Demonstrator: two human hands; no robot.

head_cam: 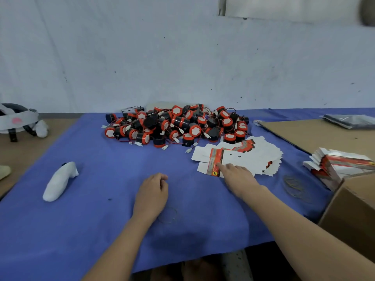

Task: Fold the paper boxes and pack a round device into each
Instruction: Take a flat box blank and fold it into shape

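A heap of round black-and-red devices (pixel 176 124) with thin wires lies at the back of the blue cloth (pixel 101 179). To its right a fanned stack of flat white-and-red paper boxes (pixel 249 157) rests on the cloth. My right hand (pixel 237 175) reaches onto the near left corner of that stack, fingers stretched out and touching the top flat box. My left hand (pixel 153 191) rests on the cloth near the middle, fingers loosely curled and holding nothing.
A white rounded object (pixel 59 181) lies on the cloth at left. Another bundle of flat boxes (pixel 341 165) leans at right beside an open cardboard carton (pixel 353 211). Rubber bands (pixel 293 184) lie near it. A cardboard sheet (pixel 316 132) covers the back right.
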